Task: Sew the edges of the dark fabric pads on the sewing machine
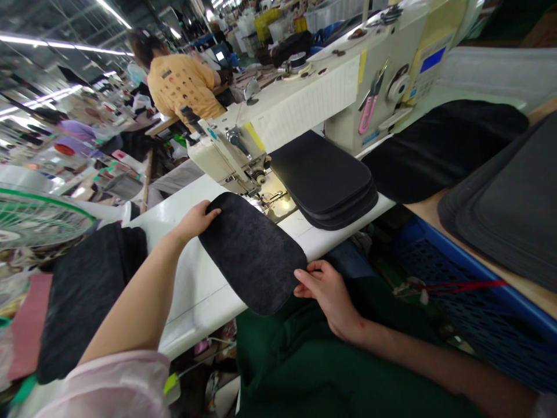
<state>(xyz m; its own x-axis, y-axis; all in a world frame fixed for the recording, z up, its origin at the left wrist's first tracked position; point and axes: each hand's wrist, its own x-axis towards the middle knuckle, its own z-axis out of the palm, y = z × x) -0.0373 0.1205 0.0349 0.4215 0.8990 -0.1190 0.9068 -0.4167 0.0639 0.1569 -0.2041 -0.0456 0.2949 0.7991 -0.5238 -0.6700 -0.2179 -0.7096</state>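
Evidently the sewing machine [343, 125] is the landmark here: needle head at its left end, handwheel and lit blue display at its right. White worktop [195, 290] spreads beneath and in front of it.

Blue plastic crate [439, 255], lattice-walled, sits to the machine's near right, lower than the worktop; red cord [465, 285] strung across it. Contents too dark to make out. Thick stack of dark grey panels [513, 203] on a wooden board above the crate, right of the machine. Smaller stack of black panels [326, 174], rounded corners, partly under the machine's arm, right of the needle head.

Dark suede-look panel [256, 255] just in front of the needle head. Long axis slants from far left to near right; one long edge faces the needle. Near end juts past the worktop's front edge. Cannot tell whether the underside touches the worktop.

Left hand [195, 220] pinches the far-left end, thumb on top; the nearer of the two to the needle. Right hand [326, 293] grips the near-right corner between thumb and fingers, farther from the machine. Panel lies directly between them.

Pink-handled thread snips [369, 113] against the machine's upright, left of the handwheel.
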